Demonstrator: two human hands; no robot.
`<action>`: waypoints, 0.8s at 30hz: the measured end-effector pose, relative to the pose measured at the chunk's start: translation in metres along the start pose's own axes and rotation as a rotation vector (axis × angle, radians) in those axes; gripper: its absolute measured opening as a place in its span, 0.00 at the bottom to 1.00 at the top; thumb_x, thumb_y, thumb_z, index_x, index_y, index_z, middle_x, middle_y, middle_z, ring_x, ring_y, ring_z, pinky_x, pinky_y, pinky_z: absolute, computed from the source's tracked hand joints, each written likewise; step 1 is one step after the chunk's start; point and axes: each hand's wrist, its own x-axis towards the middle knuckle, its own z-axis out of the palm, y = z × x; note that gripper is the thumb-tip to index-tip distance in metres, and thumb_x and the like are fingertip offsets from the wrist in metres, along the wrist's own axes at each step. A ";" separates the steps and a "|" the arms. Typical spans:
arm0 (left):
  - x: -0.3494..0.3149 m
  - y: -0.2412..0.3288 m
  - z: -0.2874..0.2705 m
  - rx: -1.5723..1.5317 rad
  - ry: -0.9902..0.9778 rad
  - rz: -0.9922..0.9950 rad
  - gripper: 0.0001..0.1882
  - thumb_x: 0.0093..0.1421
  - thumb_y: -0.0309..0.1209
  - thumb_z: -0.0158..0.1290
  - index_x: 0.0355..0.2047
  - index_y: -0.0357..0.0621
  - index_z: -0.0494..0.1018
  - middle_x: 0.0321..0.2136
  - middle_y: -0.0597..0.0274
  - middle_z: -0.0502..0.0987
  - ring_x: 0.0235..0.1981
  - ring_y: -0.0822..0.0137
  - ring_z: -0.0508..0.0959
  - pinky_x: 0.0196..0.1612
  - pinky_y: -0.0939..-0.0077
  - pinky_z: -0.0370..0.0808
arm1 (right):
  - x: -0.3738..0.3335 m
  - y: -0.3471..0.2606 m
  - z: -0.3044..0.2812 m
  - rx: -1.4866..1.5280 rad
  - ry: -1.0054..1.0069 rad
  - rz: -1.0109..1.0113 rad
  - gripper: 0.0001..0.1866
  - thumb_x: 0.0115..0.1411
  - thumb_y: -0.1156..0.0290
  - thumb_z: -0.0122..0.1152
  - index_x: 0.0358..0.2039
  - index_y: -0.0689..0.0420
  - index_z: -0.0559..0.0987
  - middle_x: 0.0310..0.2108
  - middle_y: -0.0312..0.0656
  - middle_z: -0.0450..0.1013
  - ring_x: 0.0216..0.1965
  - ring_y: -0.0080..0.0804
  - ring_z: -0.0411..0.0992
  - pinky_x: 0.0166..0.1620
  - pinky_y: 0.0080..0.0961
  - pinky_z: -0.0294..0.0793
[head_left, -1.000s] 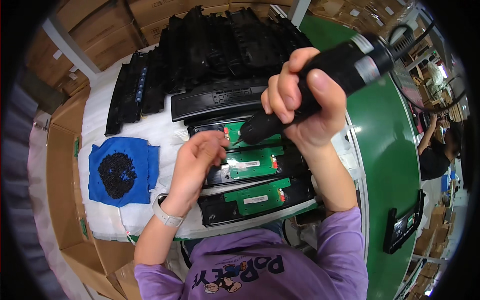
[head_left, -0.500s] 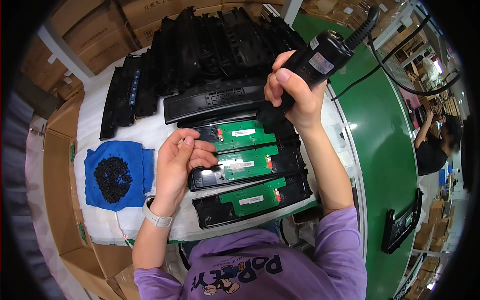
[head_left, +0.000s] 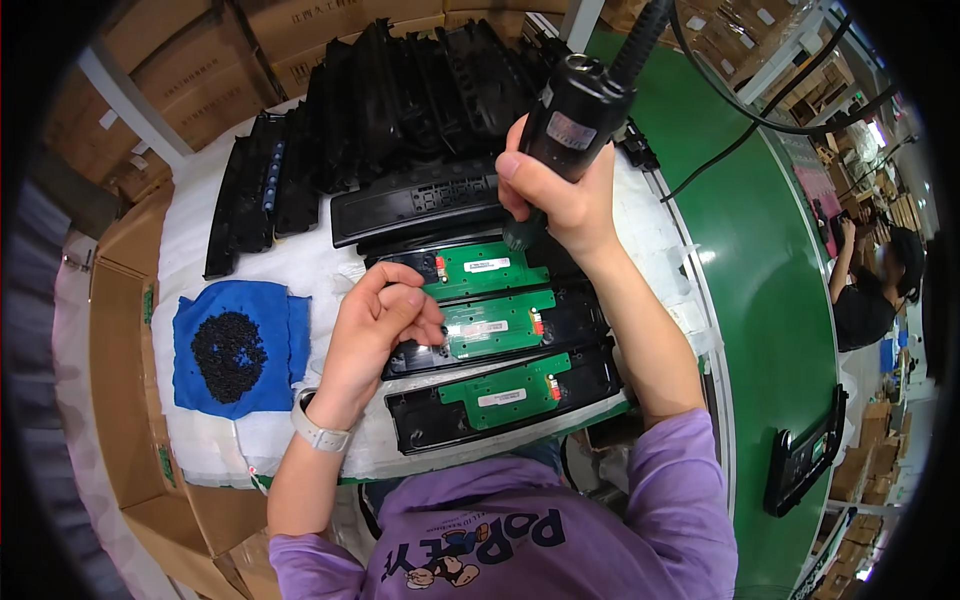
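Note:
My right hand [head_left: 565, 200] is wrapped round a black electric screwdriver [head_left: 575, 125] held at a steep tilt. Its lower end is over the right part of the farthest green circuit board [head_left: 480, 285]; whether the bit touches a screw I cannot tell. This board lies in a black plastic panel, in a row with a middle board [head_left: 510, 312] and a nearest board [head_left: 515, 378] in similar panels. My left hand [head_left: 375, 325] hovers at the left ends of the far two panels, thumb and fingers pinched together; what they hold, if anything, is hidden.
A blue cloth [head_left: 291, 335] with a heap of small black screws [head_left: 228, 357] lies at left. A panel with a digit-shaped cutout [head_left: 415, 205] and stacked black housings [head_left: 400, 100] stand behind. The screwdriver's cord [head_left: 640, 45] runs up right. Another person [head_left: 870, 300] works far right.
My right hand and the screwdriver have moved left, and the screwdriver is more upright, its lower end over the farthest board. My left hand has shifted slightly right, its fingers curled closer.

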 end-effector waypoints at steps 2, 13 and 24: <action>0.000 -0.002 0.001 0.040 -0.050 -0.012 0.06 0.61 0.26 0.46 0.36 0.38 0.64 0.26 0.55 0.77 0.27 0.69 0.78 0.31 0.84 0.73 | -0.003 -0.001 0.004 -0.009 0.009 0.001 0.10 0.47 0.71 0.60 0.19 0.61 0.69 0.11 0.37 0.65 0.11 0.21 0.63 0.16 0.16 0.59; -0.002 -0.012 0.013 0.066 -0.016 0.051 0.05 0.58 0.26 0.51 0.28 0.37 0.71 0.21 0.63 0.75 0.19 0.77 0.73 0.24 0.87 0.70 | -0.018 -0.022 -0.001 0.761 -0.039 -0.197 0.14 0.58 0.62 0.44 0.36 0.60 0.66 0.14 0.37 0.61 0.12 0.26 0.61 0.22 0.27 0.66; 0.001 -0.015 0.021 0.091 -0.019 0.054 0.04 0.54 0.23 0.55 0.28 0.37 0.71 0.20 0.65 0.74 0.19 0.79 0.73 0.25 0.88 0.70 | -0.025 -0.025 0.004 0.774 0.007 -0.125 0.14 0.57 0.61 0.44 0.35 0.58 0.66 0.14 0.36 0.61 0.12 0.26 0.61 0.22 0.27 0.66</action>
